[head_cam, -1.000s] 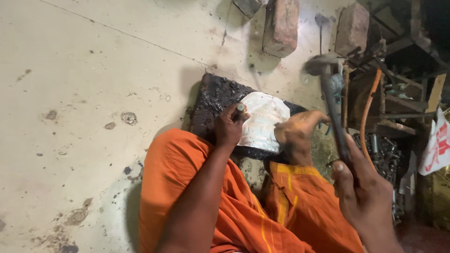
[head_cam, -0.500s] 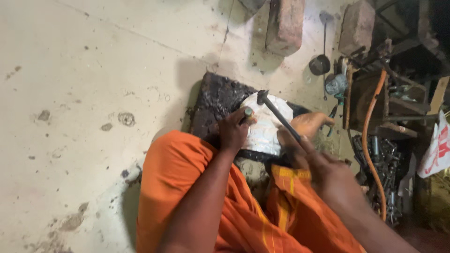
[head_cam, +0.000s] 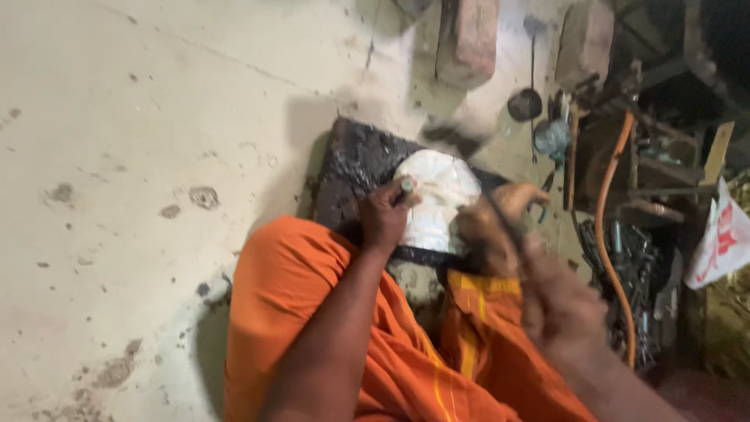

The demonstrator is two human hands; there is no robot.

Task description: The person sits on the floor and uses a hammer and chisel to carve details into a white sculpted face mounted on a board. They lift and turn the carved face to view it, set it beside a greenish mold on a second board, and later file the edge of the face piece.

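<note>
I sit on the floor in an orange cloth (head_cam: 297,312). My left hand (head_cam: 381,219) grips a small metal punch (head_cam: 406,186) upright on a white domed sheet-metal piece (head_cam: 445,195), which lies on a black pitch block (head_cam: 351,164). My right hand (head_cam: 558,309), blurred by motion, holds a hammer by its handle (head_cam: 504,227). The hammer's head is a dark smear (head_cam: 455,139) just beyond the white piece. My bare foot (head_cam: 519,199) rests against the block's right side.
Two bricks (head_cam: 465,39) (head_cam: 584,43) stand at the top. A small dark ladle (head_cam: 525,101), an orange hose (head_cam: 603,234), a heap of metal tools (head_cam: 641,266) and a white plastic bag (head_cam: 719,242) crowd the right side. Stained concrete floor (head_cam: 141,156) spreads to the left.
The hammer swung from raised at the right down onto the punch, and is now blurred in motion above the white piece. My left hand has stayed on the punch.
</note>
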